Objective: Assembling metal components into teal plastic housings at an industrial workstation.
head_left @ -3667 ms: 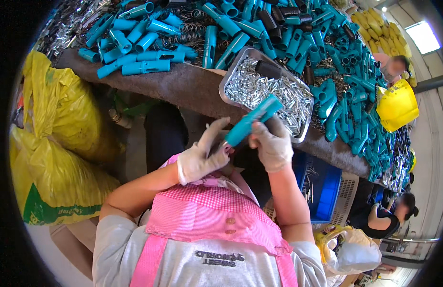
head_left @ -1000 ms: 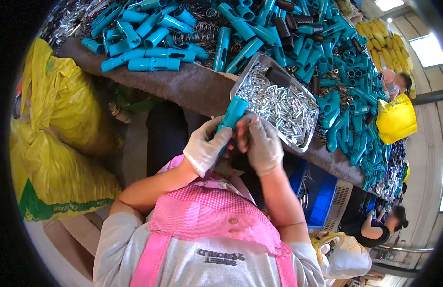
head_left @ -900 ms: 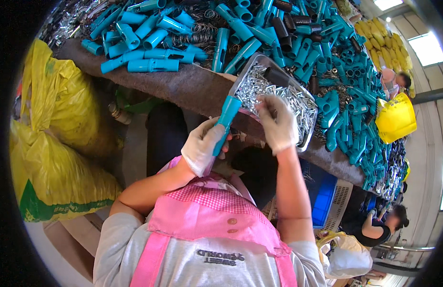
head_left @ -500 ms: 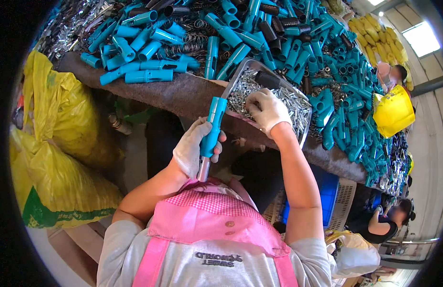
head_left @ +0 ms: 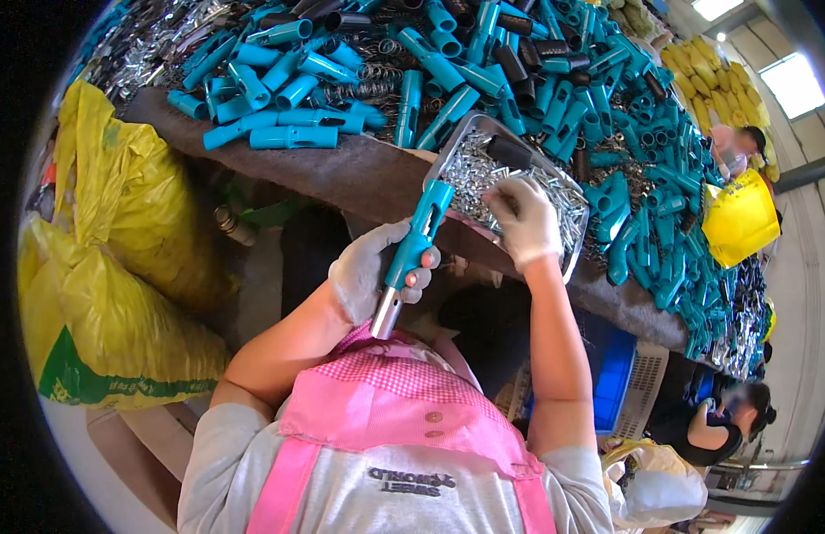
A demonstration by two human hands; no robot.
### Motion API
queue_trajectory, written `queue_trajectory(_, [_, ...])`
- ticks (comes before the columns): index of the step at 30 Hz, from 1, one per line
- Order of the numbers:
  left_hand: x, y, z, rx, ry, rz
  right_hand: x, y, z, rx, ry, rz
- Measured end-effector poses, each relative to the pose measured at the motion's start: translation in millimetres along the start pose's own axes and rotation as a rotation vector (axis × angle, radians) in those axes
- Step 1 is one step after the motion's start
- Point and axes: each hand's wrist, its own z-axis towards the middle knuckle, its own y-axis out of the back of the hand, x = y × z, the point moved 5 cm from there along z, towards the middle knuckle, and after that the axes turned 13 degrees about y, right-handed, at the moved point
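My left hand (head_left: pixel 355 271), in a whitish glove with bare fingertips showing, is wrapped round a teal plastic tube (head_left: pixel 411 251). The tube leans up to the right, its slotted wide end toward the table. From its lower end sticks a silver metal tube (head_left: pixel 387 315), close to my pink apron. My right hand (head_left: pixel 530 222), gloved too, hovers at the near side of a metal tray (head_left: pixel 580 233) filled with small silver metal parts (head_left: pixel 466 173). Its fingers are curled together; what they hold, if anything, is hidden. A dark grip-like piece (head_left: pixel 509 151) lies on those parts.
Piled teal tubes (head_left: pixel 297 137), dark sleeves and coil springs (head_left: pixel 377 73) cover the table beyond its brown cloth edge (head_left: pixel 341 182). Yellow sacks (head_left: pixel 119 311) stand at left. A blue crate (head_left: pixel 615 369) sits below right. Two people work farther right, near a yellow container (head_left: pixel 742 218).
My right hand has drawn back slightly from the metal parts toward the tray's near right side, fingers more curled. The teal tube in my left hand has tilted further right. The whole view has shifted a little.
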Motion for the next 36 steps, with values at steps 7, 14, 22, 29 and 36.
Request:
queue_trajectory(7, [9,-21,8,0.436,0.189,-0.23,56,-25,-49,-0.139,-0.304,1.039])
queue_trajectory(14, [16,-25,12,0.504,0.267,-0.188,37,-42,-63,-0.192,-0.367,1.307])
queue_trajectory(22, [19,-26,11,0.516,0.275,-0.23,40,-39,-68,-0.182,-0.251,1.171])
queue_trajectory(29, [21,-30,14,0.461,0.302,-0.199,35,-48,-71,-0.294,-0.224,1.357])
queue_trajectory(36, [25,-25,15,0.448,0.283,-0.134,50,-65,-79,-0.191,-0.572,1.825])
